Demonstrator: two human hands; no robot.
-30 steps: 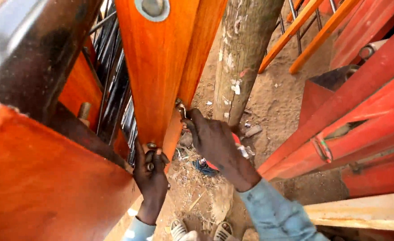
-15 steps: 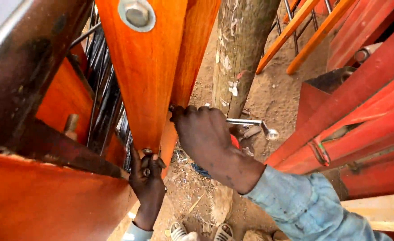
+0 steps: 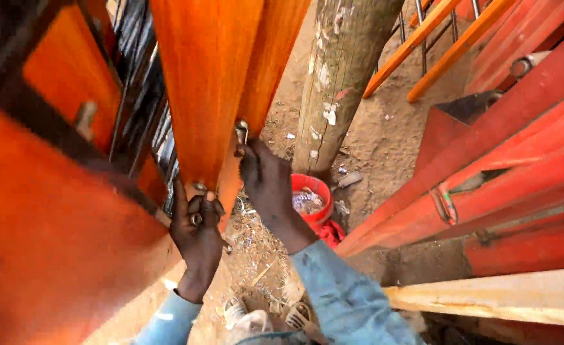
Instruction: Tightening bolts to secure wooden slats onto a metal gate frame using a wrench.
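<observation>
Sandy ground littered with wood shavings lay beneath a stack of orange-painted wooden frames, outdoors beside a rough tree trunk (image 3: 342,76). At the lower edge of the near orange panel (image 3: 208,89), a metal bolt fitting (image 3: 241,133) stuck out, and the right hand (image 3: 266,182) was closed around it, fingers clenched on what looked like a small tool, though the tool itself was mostly hidden. Just left and lower, the left hand (image 3: 195,230) pinched a nut or washer (image 3: 196,218) against the panel's bottom end. Judging from this, a fastener was being tightened through the panel; the work seemed to call for steady counter-pressure from the lower hand. Behind the right wrist a red bucket (image 3: 312,198) sat on the sand, holding pale scraps or small hardware, too blurred to tell. Red metal frames (image 3: 518,140) leaned at the right, with a pale plank (image 3: 505,297) nearest.
</observation>
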